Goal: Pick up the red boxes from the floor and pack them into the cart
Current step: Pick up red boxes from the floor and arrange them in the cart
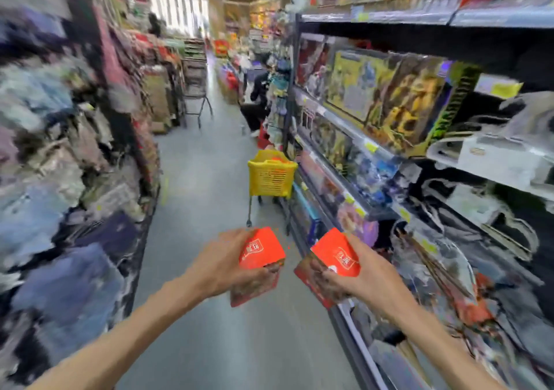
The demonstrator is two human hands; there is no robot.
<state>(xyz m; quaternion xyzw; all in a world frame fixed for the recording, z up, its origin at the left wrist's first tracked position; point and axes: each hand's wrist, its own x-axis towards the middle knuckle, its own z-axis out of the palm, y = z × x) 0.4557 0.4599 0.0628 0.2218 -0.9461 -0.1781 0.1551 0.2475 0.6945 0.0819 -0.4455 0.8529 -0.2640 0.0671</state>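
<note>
I hold one red box in each hand, out in front of me at waist height. My left hand grips a red box with a white label on its top face. My right hand grips a second red box, tilted toward the shelves. The yellow basket cart stands a few steps ahead on the grey floor, close against the right shelving, with something red showing inside its rim. The picture is blurred by motion.
The aisle runs straight ahead between clothing racks on the left and toy shelves on the right. A person in dark clothes crouches farther down on the right. A metal trolley stands mid-aisle beyond.
</note>
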